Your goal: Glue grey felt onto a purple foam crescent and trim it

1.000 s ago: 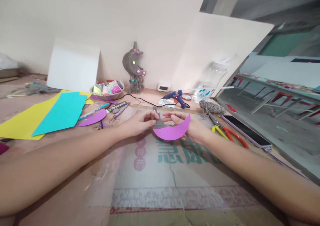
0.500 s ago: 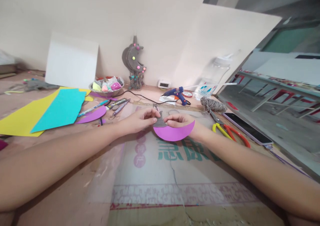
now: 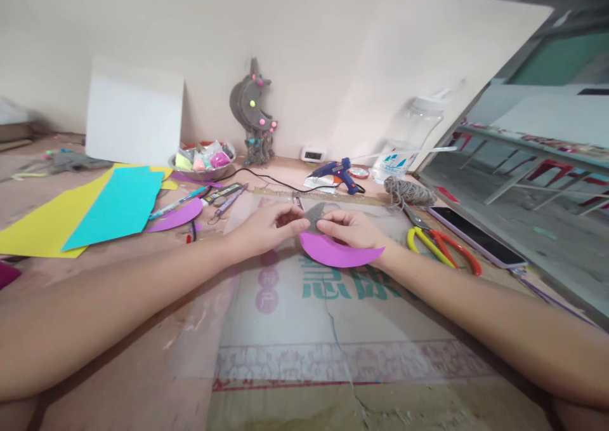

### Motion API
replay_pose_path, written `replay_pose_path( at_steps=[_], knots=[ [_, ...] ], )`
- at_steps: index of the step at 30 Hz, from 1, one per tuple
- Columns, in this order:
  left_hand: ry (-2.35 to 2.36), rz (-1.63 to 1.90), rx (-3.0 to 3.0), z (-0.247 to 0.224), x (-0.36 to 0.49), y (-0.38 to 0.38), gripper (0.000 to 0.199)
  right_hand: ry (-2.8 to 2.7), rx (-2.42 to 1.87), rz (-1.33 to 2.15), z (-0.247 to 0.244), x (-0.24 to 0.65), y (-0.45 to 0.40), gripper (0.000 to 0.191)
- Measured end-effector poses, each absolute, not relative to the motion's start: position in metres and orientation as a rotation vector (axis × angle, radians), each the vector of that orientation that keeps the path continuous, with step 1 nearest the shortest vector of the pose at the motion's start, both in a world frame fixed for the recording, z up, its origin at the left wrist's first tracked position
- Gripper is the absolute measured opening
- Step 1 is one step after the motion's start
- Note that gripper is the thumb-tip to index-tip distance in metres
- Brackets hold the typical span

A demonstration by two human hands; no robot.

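A purple paper crescent (image 3: 340,253) hangs between my hands over the plastic-covered mat, its upper part wound with grey yarn (image 3: 314,215). My left hand (image 3: 272,229) pinches the wrapped part from the left, thumb and fingers closed. On the other side, my right hand (image 3: 354,229) grips the crescent with its thumb in front, and the purple tip reaches past that wrist. Below them a loose grey strand (image 3: 332,323) runs down the mat toward me.
Scissors (image 3: 440,245), a phone (image 3: 476,235) and a yarn bundle (image 3: 410,192) lie right. A blue glue gun (image 3: 340,172) and a bottle (image 3: 419,136) stand behind. Coloured sheets (image 3: 118,205) and pens (image 3: 228,202) lie left. A decorated grey moon (image 3: 250,104) is by the wall.
Both hands have come closer together around the wrapped part. The purple crescent has shifted slightly right and tilted, its right tip lower. The view has turned a little.
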State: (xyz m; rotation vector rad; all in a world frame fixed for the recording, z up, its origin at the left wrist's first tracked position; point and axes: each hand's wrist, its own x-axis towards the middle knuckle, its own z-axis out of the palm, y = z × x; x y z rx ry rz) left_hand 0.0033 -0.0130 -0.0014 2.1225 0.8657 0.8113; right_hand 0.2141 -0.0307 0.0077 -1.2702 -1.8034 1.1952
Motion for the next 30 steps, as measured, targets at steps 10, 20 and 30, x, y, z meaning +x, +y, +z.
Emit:
replay_pose_path(
  at_steps=[10, 20, 30],
  knots=[
    [0.730, 1.193, 2.836, -0.0086, -0.0013, -0.0117, 0.031, -1.751, -1.320, 1.092, 0.0074, 0.2119, -0.0350, 0.040],
    [0.705, 1.109, 3.075, -0.0058, -0.0032, -0.0147, 0.021, -1.769, -1.268, 1.153, 0.0084, 0.2097, -0.0355, 0.040],
    [0.966, 1.213, 2.523, 0.0007, -0.0009, -0.0139, 0.018, -1.824, -1.258, 1.147, 0.0054, 0.2100, -0.0351, 0.040]
  ],
)
